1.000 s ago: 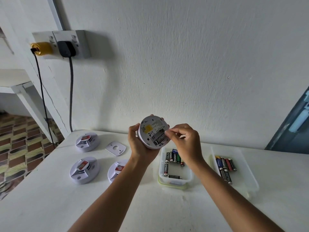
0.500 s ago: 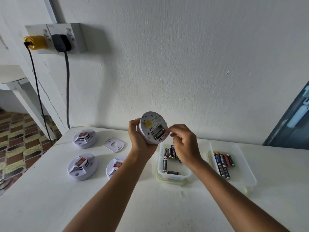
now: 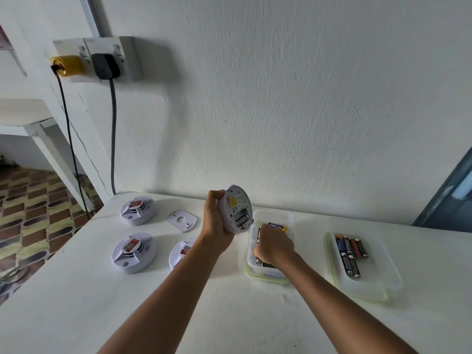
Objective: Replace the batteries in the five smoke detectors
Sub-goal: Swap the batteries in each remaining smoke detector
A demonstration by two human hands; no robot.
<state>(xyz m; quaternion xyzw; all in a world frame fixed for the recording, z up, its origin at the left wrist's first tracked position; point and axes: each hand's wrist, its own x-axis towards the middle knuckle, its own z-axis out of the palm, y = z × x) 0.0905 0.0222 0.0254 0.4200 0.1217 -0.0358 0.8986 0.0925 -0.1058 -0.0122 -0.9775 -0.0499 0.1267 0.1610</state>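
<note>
- Near the table's [image 3: 76, 302] left edge, three smoke detectors lie face up: one toward the back [image 3: 138, 210], one in front of it [image 3: 133, 252], and a third [image 3: 182, 252] partly hidden behind the left forearm.
- A loose white cover plate [image 3: 181, 220] lies between the back detector and the raised one.
- The left hand [image 3: 217, 229] grips a fourth detector [image 3: 237, 209] above the table, its back turned to the camera; one battery [image 3: 242, 221] sits in the open compartment, with an empty slot beside it.
- The right hand [image 3: 274, 247] is down in the clear tub [image 3: 288, 218] of loose batteries, fingers curled; whether it has pinched a cell I cannot tell.
- Toward the right edge a flat lid [image 3: 370, 284] carries another row of batteries [image 3: 351, 252].
- Step in hand, by my reading: fetching the second cell. Next it must be lifted, turned to the right polarity, and pressed into the empty slot.
</note>
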